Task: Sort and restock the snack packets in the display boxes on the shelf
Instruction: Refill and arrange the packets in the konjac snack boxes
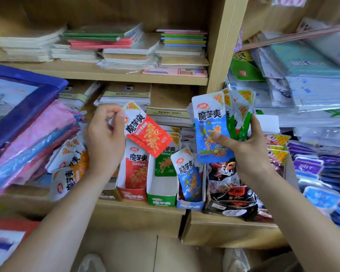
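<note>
My left hand (104,138) pinches a red snack packet (147,132) by its top corner, tilted above the red display box (133,194). My right hand (243,148) grips a fanned bunch of packets, a blue packet (209,122) in front and green ones (241,128) behind. On the shelf stand a green display box (161,200) with a green packet (165,163) at its back and a blue display box (190,204) with a blue packet (188,173) leaning in it. Orange packets (67,169) lie loose at the left.
Dark snack packets (230,185) fill a box at the right. Purple and blue packets (318,173) pile up at the far right. Pink and blue plastic folders (28,130) lean at the left. Notebooks (110,44) are stacked on the shelves above.
</note>
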`<action>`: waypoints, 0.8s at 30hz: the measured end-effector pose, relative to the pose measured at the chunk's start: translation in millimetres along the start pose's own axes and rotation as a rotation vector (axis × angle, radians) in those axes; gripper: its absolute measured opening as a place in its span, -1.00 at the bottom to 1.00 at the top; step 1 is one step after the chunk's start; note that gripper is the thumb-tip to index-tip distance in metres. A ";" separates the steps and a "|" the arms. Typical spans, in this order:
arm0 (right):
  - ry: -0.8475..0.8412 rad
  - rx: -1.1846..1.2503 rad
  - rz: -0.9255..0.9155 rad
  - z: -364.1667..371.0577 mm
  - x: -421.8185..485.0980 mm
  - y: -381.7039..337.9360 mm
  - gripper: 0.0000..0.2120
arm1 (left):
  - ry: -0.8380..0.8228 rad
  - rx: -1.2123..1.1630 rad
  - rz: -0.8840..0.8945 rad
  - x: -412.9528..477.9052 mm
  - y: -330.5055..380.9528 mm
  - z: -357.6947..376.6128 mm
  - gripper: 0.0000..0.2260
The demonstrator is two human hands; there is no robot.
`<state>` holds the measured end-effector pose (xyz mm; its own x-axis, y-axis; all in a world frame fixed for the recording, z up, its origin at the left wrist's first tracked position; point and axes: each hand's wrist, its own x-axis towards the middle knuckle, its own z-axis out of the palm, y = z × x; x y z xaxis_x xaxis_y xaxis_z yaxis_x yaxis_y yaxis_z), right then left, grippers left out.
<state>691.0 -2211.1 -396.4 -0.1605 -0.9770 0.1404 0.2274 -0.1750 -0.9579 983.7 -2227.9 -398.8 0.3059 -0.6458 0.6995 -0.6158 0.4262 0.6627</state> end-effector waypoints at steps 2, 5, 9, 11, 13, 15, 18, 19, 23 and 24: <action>-0.016 0.000 0.006 1.5 0.1 3.3 -0.26 | -0.055 -0.033 -0.068 -1.4 -1.7 -2.9 -0.97; -0.031 -0.033 0.016 3.3 0.4 7.2 -0.19 | -0.128 -0.104 -0.195 -7.3 4.4 -3.6 -0.97; -0.055 -0.086 0.027 4.6 1.6 10.9 -0.12 | -0.103 -0.328 -0.481 -5.4 15.1 -2.6 -0.95; -0.068 -0.066 0.060 7.7 1.2 12.5 -0.06 | -0.090 -0.457 -0.602 -1.6 18.2 -6.3 -0.91; -0.090 -0.026 0.093 11.0 0.6 13.6 -0.06 | -0.078 -0.553 -0.686 1.4 20.7 -11.2 -0.83; -0.112 0.020 0.127 14.6 -1.2 11.6 -0.19 | -0.091 -0.629 -0.744 1.6 23.2 -15.3 -0.81; -0.146 0.060 0.189 20.5 -6.5 7.9 -0.27 | -0.164 -0.731 -0.808 -2.6 28.3 -16.8 -0.86; -0.146 0.074 0.204 21.9 -8.1 7.7 -0.27 | -0.187 -0.750 -0.816 -4.8 30.2 -16.1 -0.87; -0.145 0.094 0.219 28.6 -12.0 9.0 -0.24 | -0.223 -0.782 -0.757 -11.2 35.9 -12.3 -0.85; -0.146 0.089 0.216 30.4 -12.6 9.7 -0.23 | -0.233 -0.789 -0.735 -12.7 37.8 -10.8 -0.83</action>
<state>724.5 -2204.2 -399.9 0.0391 -0.9990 -0.0238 0.3255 0.0352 -0.9449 964.4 -2196.8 -379.8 0.2120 -0.9759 0.0520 0.3223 0.1200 0.9390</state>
